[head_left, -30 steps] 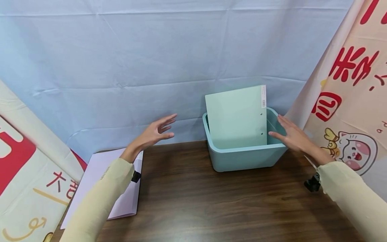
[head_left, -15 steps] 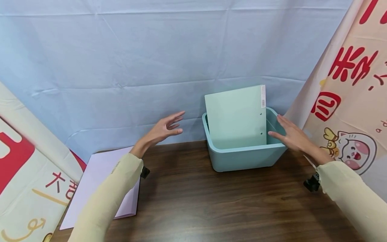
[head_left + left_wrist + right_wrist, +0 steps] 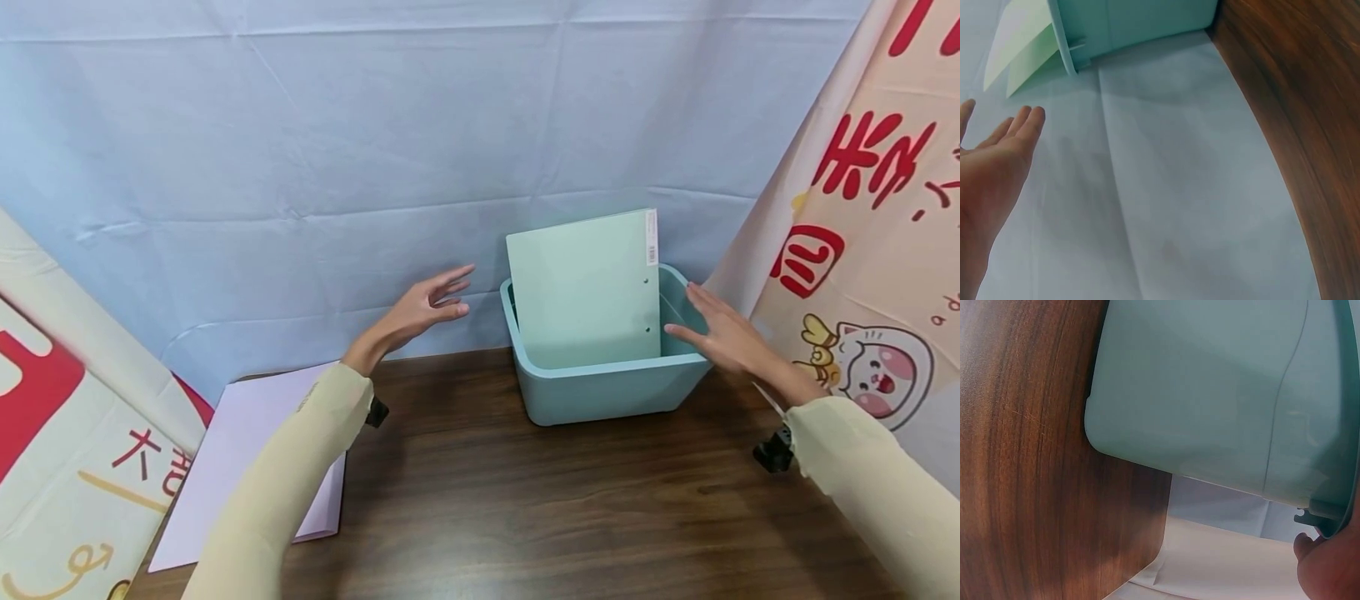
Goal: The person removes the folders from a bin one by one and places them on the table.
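A teal plastic bin (image 3: 600,396) stands on the table near the blue cloth. In it a mint-green file folder (image 3: 581,292) leans upright, with a white label and two rivets at its right edge. My right hand (image 3: 726,337) is at the bin's right end, fingers straight over the rim; whether it touches the rim I cannot tell. My left hand (image 3: 408,317) hovers left of the bin, fingers spread and holding nothing. In the left wrist view, the left hand (image 3: 997,169) is below two leaves of the folder (image 3: 1022,50) that stick out past the bin's rim.
A lilac folder (image 3: 225,467) lies flat on the table's left side, partly under my left forearm. Blue cloth (image 3: 375,150) hangs behind the brown wooden table (image 3: 525,508). Printed cloths hang on both sides, the right one (image 3: 862,275) close to the bin.
My left hand has moved right and slightly up, away from the lilac folder and closer to the bin. My right hand, the bin and the mint-green folder have stayed in place.
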Demonstrator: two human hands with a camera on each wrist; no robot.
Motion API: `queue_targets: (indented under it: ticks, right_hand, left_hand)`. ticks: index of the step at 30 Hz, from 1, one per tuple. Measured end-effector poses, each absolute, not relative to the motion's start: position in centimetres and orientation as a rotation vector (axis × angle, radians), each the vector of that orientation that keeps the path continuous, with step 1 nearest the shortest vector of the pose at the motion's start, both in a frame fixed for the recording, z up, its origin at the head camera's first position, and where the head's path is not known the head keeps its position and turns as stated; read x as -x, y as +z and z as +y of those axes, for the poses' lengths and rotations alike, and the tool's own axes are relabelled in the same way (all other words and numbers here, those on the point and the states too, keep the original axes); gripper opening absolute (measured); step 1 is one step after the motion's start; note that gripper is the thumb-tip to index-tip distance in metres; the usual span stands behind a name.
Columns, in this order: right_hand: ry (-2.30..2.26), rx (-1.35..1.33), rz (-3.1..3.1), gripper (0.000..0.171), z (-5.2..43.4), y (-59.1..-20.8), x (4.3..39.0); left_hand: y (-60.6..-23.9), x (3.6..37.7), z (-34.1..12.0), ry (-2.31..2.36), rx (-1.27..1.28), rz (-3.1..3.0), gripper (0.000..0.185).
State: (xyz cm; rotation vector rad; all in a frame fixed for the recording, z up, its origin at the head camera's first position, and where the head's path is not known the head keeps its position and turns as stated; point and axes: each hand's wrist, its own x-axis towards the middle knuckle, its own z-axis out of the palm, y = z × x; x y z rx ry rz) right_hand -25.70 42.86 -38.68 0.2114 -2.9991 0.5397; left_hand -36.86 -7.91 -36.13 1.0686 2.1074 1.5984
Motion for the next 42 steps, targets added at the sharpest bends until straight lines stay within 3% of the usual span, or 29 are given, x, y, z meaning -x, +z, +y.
queue_targets:
  ticks: [11, 23, 32, 42]
  right_hand:
    - [0.535, -0.216, -3.005, 0.097, 42.8, -38.6, 25.6]
    - [0.551, -0.225, -2.991, 0.096, 42.7, -38.5, 25.6]
    - [0.562, -0.225, -2.984, 0.095, 42.7, -38.6, 25.7]
    - [0.558, -0.235, -2.979, 0.095, 42.8, -38.7, 25.7]
  left_hand:
    - [-36.5, 37.7, -5.9, 1.616, -1.069, 2.068, 0.07]
    - [-36.9, 38.6, -3.8, 1.577, -1.12, 2.115, 0.081]
    - [-36.5, 38.8, -2.1, 1.57, -1.114, 2.114, 0.063]
    - [-36.8, 39.1, -0.3, 1.61, -1.07, 2.096, 0.059]
